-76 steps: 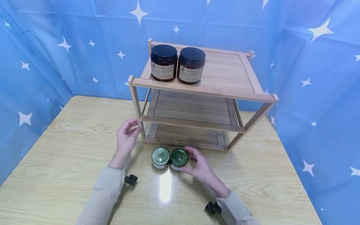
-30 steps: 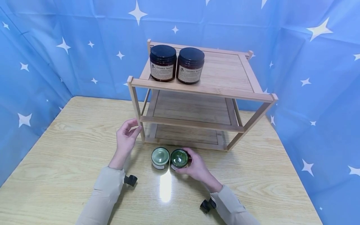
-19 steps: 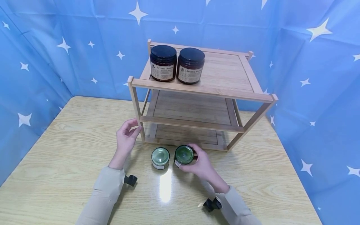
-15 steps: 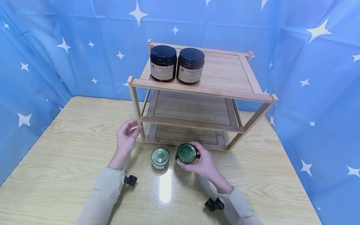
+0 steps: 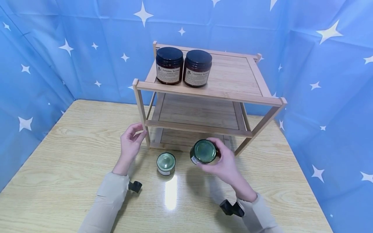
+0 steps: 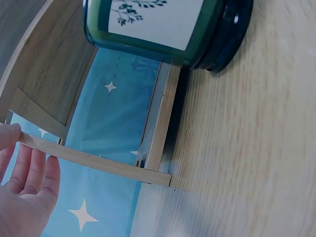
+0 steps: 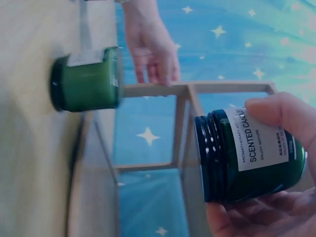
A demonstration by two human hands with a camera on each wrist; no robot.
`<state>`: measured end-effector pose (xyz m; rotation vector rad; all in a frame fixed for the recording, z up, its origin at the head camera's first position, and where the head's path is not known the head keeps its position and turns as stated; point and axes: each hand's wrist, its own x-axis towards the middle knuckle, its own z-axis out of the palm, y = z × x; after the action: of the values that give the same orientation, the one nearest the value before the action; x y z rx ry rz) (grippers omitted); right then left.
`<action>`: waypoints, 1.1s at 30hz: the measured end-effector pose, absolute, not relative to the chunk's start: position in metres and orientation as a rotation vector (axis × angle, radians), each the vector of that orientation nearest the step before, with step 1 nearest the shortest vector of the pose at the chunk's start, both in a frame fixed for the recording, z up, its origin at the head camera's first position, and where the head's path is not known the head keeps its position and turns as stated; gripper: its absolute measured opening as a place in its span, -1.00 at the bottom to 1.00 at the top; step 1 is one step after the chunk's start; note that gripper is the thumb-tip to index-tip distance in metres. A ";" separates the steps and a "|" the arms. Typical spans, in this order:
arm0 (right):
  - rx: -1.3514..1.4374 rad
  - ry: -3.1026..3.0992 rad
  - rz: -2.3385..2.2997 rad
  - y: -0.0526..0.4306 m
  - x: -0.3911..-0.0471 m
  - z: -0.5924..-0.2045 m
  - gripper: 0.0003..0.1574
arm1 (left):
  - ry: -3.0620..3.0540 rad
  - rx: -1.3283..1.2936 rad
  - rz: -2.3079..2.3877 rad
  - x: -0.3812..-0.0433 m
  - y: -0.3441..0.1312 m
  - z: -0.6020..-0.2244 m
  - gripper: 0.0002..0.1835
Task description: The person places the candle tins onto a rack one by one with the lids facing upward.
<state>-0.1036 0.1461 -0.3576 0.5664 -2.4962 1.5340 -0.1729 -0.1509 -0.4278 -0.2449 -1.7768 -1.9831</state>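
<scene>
My right hand [image 5: 225, 166] grips a dark green scented candle jar [image 5: 205, 151], held above the table before the rack's lower shelf. Its thumb lies on the white label in the right wrist view, where the jar's black lid [image 7: 210, 155] faces the table, so the jar is upside down. A second green candle jar [image 5: 166, 161] stands on the table, also lid down, between the hands. My left hand [image 5: 130, 144] pinches the front left post of the wooden shelf rack [image 5: 209, 94]; in the left wrist view its thumb and fingers close on that post [image 6: 94, 159].
Two brown jars with black lids, one at the left [image 5: 170, 64] and one beside it [image 5: 198, 68], stand on the rack's top shelf. Below are a middle shelf [image 5: 198, 110] and a bottom shelf [image 5: 177, 137]. A blue star curtain [image 5: 96, 38] hangs behind the table [image 5: 73, 155].
My right hand has closed on the darker green jar and lifted it up and to the right, away from the other jar. The left hand stays at the post.
</scene>
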 end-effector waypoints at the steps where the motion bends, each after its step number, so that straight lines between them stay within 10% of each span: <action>1: 0.557 -2.498 1.537 0.148 -0.104 -0.354 -0.15 | -1.777 -0.247 -1.983 -0.173 -0.151 -0.428 -0.72; 33: 0.609 -2.160 1.607 0.171 -0.108 -0.249 -0.19 | -1.754 -0.248 -2.016 -0.172 -0.151 -0.427 -0.72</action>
<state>-0.1078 0.1715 -0.2493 0.6088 -2.1596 1.6067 -0.1718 -0.1513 -0.4267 -0.2483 -1.7545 -2.0159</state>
